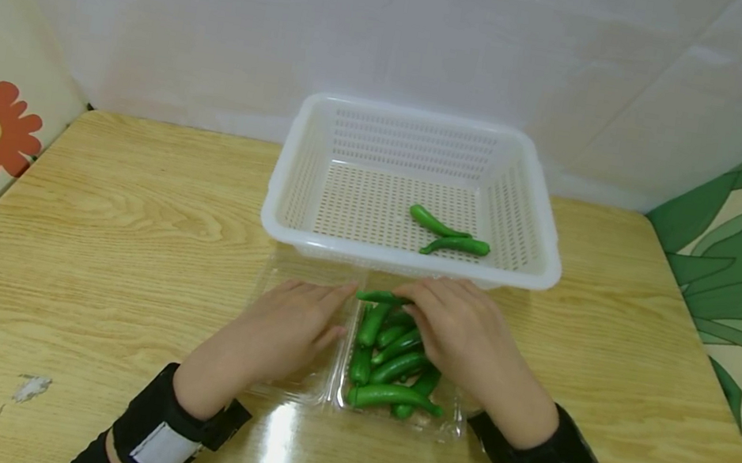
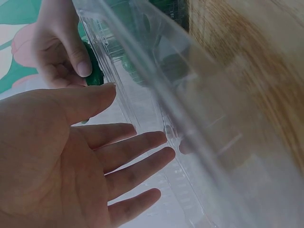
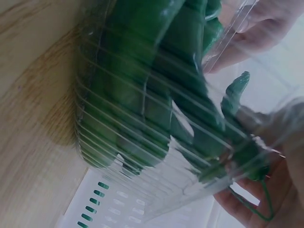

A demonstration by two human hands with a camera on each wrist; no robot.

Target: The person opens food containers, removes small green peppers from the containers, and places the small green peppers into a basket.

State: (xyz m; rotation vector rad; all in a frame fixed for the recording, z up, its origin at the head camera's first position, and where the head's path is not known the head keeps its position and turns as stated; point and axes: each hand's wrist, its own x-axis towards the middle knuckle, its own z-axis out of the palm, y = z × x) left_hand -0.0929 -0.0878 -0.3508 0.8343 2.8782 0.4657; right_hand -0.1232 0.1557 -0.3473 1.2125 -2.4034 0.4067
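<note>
A person's right hand [image 1: 464, 333] pinches a slender, glossy green pepper [image 1: 377, 296] over the far edge of a clear plastic container [image 1: 449, 419], its grip narrow around the pepper, whose free tip points to 9 o'clock. Curved green peppers [image 1: 397, 366] crowd the container. The left hand [image 1: 295, 324], its grip wide, fingers extended, is over a clear plastic lid [image 1: 315, 385] at 9 o'clock. At 12 o'clock, on the wood-grain surface [image 1: 141, 229], a white perforated basket [image 1: 403, 256] holds two green peppers [image 1: 433, 223] toward its 5 o'clock side.

Free passage above basket [image 1: 364, 202]; near rim [image 1: 410, 256] (raised) bars low path from clear container [image 1: 341, 371].
</note>
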